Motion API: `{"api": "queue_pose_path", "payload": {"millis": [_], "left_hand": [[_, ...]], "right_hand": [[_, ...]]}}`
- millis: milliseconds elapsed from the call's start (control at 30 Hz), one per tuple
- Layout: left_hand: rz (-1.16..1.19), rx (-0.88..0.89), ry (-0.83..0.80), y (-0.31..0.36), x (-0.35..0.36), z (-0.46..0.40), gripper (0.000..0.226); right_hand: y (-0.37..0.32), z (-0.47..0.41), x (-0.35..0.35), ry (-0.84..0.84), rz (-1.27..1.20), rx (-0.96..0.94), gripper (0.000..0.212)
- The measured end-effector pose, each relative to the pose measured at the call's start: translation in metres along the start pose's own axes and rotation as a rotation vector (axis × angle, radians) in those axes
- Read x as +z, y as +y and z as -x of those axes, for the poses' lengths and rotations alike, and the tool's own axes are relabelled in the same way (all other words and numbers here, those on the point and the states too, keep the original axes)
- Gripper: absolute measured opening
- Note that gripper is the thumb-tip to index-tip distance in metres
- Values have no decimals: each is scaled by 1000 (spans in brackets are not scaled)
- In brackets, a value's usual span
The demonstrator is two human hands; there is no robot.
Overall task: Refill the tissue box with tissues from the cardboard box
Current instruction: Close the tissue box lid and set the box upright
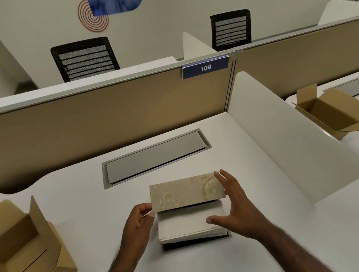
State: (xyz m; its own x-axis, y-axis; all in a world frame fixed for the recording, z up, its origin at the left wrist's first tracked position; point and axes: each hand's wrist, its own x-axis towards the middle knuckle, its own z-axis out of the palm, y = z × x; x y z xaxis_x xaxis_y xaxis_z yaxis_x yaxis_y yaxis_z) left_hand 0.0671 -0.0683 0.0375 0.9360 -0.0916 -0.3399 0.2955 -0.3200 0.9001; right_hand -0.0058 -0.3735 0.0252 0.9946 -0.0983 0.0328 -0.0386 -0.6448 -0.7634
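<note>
The tissue box (194, 240) lies on the white desk in front of me with its beige patterned lid (185, 192) tilted up and open. A white stack of tissues (188, 224) fills the inside. My left hand (138, 222) pinches the lid's near left corner. My right hand (234, 204) is spread over the right end, fingers at the lid's right edge and thumb resting on the tissues. An open cardboard box (21, 247) stands at the desk's left edge.
A grey cable hatch (154, 157) is set into the desk behind the tissue box. A white curved divider (283, 137) bounds the desk on the right; beyond it sits another open cardboard box (332, 111). A tan partition (107, 116) runs along the back.
</note>
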Motion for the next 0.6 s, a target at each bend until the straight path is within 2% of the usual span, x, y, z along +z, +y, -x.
{"api": "queue_pose_path", "payload": {"millis": [133, 367, 600], "left_hand": [[83, -81, -2, -7, 5, 5, 13], [116, -90, 25, -9, 11, 11, 14], [51, -46, 80, -15, 14, 21, 15]], "right_hand": [[2, 4, 2, -12, 43, 14, 128], [4, 12, 0, -8, 109, -46, 127], [15, 24, 11, 18, 366, -150, 133]]}}
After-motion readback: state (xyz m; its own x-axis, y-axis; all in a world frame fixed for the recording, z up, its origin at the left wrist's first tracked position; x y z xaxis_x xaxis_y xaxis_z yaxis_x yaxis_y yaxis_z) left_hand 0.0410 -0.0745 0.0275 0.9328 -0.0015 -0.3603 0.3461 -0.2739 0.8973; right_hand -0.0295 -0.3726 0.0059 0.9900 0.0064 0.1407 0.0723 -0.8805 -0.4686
